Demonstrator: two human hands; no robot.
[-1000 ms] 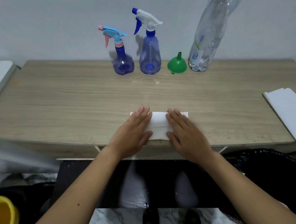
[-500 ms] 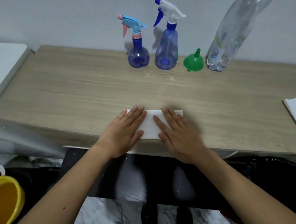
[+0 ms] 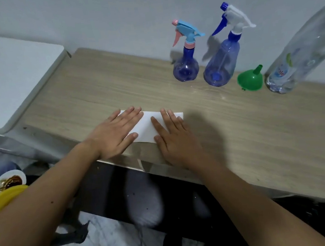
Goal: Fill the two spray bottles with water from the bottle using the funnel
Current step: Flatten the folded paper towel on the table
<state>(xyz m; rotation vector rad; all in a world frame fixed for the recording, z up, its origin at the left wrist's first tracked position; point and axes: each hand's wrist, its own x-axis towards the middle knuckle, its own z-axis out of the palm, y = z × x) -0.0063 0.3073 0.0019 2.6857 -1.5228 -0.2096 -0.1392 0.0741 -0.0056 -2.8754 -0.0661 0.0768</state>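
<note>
A: Hands?

B: My left hand and right hand, both flat with fingers straight, pressing the white paper at the near table edge. Gripping nothing. A resting pose, I'd judge; filling not begun.

A: Task items, relative to the funnel?

B: Green funnel, mouth-down, so it sits stable. Water bottle just right of it. Tall spray bottle just left; small spray bottle beyond that. Both heads on. All lined against the wall, well apart from my hands.
</note>
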